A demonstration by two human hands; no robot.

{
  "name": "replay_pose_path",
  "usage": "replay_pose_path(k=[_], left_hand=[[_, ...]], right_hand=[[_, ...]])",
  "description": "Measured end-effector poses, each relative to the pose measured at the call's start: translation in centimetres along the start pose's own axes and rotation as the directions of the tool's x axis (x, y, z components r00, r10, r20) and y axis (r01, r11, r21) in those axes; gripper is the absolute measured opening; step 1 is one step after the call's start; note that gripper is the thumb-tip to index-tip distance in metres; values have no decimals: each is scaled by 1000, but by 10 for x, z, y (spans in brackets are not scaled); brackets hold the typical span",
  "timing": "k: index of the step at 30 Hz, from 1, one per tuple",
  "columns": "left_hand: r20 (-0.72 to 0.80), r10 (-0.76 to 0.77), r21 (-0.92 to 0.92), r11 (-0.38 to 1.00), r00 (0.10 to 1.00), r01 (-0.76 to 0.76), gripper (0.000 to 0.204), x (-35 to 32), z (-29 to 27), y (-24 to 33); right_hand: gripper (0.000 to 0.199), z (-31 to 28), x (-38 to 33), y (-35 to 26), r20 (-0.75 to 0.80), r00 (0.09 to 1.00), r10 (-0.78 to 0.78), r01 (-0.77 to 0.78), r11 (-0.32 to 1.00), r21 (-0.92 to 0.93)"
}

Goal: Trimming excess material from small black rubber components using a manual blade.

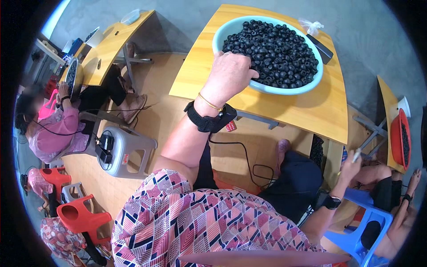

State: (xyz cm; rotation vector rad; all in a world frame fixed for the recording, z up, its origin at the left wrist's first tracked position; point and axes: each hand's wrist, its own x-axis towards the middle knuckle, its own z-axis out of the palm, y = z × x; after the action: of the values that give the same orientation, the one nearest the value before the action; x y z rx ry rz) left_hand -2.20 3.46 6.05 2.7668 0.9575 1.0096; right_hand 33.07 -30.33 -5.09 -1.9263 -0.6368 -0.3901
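A large pale turquoise basin (284, 91) stands on the wooden table, heaped with small round black pieces (280, 53), many showing a hole. My left hand (231, 71) reaches over the basin's near left rim, its fingers curled down at the edge of the heap. Its fingertips are mostly hidden, so what they hold cannot be made out. Off to the right, below the table's edge, my right hand (350, 165) is closed around a thin tool with a pale end (356, 155). A black strap with a device is on each wrist.
On the table (195, 71), a black box (320, 48) and a clear plastic bag (310, 26) lie beside the basin. More black pieces (316, 150) show below it. Co-workers sit left and right; a grey stool (126, 151), blue chair (362, 218) and red basin (400, 138) are nearby.
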Motion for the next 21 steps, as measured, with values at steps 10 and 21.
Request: replay_pose_path(k=[10, 21], left_hand=[[264, -128, -128, 978, 956, 166, 17, 6, -6, -9], [223, -145, -249, 948, 964, 200, 16, 1, -10, -8]], right_hand=[[23, 9, -23, -173, 146, 989, 38, -115, 816, 567], [23, 106, -40, -313, 361, 827, -432, -123, 487, 865]])
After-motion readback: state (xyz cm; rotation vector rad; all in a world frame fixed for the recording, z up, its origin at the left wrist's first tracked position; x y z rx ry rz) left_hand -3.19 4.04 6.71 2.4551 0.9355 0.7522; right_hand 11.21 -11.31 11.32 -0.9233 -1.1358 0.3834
